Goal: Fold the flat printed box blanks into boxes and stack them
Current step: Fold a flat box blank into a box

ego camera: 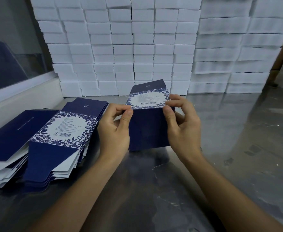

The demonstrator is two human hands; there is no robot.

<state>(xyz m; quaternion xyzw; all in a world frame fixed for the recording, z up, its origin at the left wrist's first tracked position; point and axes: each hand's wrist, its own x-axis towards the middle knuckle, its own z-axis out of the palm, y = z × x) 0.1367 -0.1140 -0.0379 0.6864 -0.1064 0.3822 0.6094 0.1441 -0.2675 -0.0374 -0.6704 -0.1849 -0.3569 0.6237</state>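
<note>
White blocks [137, 52] are walling the back of our steel table [237, 131]. Our left hand [115, 129] and right hand [182, 124] are pinching one blank [148, 124] by its side edges above the table; one pile of blanks [42, 141] is lying left.

A navy floral-printed box blank [148, 118] stands half-folded at centre; the stack of flat blanks [42, 139] lies at nine o'clock.
</note>
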